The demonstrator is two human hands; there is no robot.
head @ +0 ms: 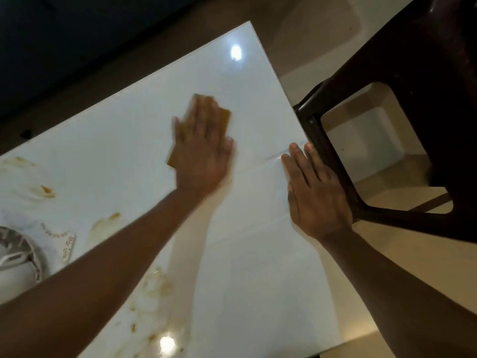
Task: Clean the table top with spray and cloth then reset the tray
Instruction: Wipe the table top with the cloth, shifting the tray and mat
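Note:
A glossy white table top point(134, 130) fills the view, tilted across the frame. My left hand point(202, 148) lies flat with straight fingers on a folded yellow-brown cloth point(225, 119), pressing it to the table near the middle; the hand is motion-blurred. My right hand point(316, 195) rests flat on the table's right edge, fingers straight, next to a chair. Brown patterned marks point(47, 191) show on the table surface at the left and near the bottom.
A dark brown plastic chair point(402, 99) stands against the table's right edge. A round silvery dish point(31, 250) with something white in it sits at the left edge of view. Beige floor lies beyond the table at the right.

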